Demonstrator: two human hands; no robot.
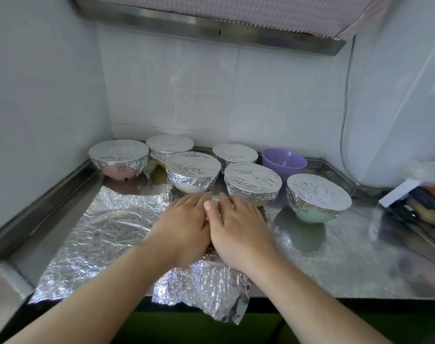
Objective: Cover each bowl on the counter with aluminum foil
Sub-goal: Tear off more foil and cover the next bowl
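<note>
My left hand [184, 224] and my right hand [238, 224] lie side by side, palms down, pressing a crumpled foil sheet [204, 286] over a bowl [213, 199] near the counter's front. Only a pale sliver of that bowl shows between my fingers. The sheet's near end hangs over the counter edge. Several bowls behind stand wrapped in foil, among them a pink one [118, 155] at the far left and a green one [318, 194] at the right. A purple bowl [283, 161] at the back stands uncovered.
A loose, wrinkled foil sheet [107, 227] lies flat on the steel counter [348, 256] left of my hands. Tiled walls close in the left and back. A box of utensils [415, 202] sits at the right edge. A range hood [211, 23] hangs overhead.
</note>
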